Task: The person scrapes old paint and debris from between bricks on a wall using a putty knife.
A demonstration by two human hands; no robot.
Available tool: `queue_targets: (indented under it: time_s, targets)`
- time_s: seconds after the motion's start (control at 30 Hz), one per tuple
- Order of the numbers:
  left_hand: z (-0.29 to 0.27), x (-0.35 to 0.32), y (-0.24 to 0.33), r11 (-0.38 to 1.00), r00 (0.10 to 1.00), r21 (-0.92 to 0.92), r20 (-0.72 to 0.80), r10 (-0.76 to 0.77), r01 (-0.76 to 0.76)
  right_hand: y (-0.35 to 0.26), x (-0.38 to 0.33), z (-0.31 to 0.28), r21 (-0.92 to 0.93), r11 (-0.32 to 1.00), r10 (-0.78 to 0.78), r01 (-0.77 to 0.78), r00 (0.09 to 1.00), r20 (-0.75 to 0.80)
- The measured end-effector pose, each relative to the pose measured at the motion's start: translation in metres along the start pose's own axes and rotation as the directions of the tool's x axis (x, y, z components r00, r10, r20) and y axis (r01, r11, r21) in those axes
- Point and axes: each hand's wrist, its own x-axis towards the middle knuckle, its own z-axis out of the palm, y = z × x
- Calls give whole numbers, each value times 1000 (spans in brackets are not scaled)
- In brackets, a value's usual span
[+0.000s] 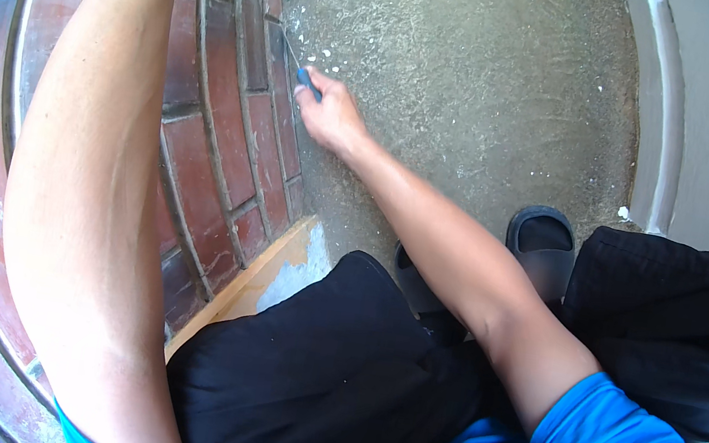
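Note:
My right hand [331, 114] is closed around the blue handle of a slim tool [307, 81], which looks like a screwdriver. Its thin metal shaft points up and left to the foot of the brick wall [229, 111], where wall and floor meet. Whether the tip touches the wall, I cannot tell. White flakes [325, 54] lie on the floor just beside the tool. My left forearm [94, 155] stretches up along the wall, and its hand is cut off by the top edge of the view.
Rough concrete floor [476, 84] spreads to the right of the wall. A pale raised edge [660, 111] borders it on the far right. Close to my knee, a wooden board [271, 255] with a whitish patch meets the wall. My dark sandal [543, 245] stands on the floor.

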Motion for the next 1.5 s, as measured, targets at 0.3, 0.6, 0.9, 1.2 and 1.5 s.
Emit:
queue_targets:
  time_s: [0.3, 0.6, 0.9, 1.2, 1.5]
  targets:
    - [2, 2, 15, 1000, 1000, -16, 11, 16, -16, -2, 28, -7, -45, 998, -40, 38, 998, -57]
    - [2, 1, -5, 998, 998, -46, 53, -45, 48, 13, -69, 10, -154, 987, -44, 50, 998, 40]
    - [7, 5, 18, 998, 1000, 57, 3, 10, -10, -11, 8, -17, -243, 965, -102, 103, 995, 16]
    - [3, 12, 15, 1000, 1000, 14, 19, -10, 9, 52, -114, 22, -120, 945, -315, 304, 945, -88]
    - [-9, -2, 8, 1000, 997, -6, 65, -30, 31, -9, -21, -15, -302, 947, -88, 107, 993, 78]
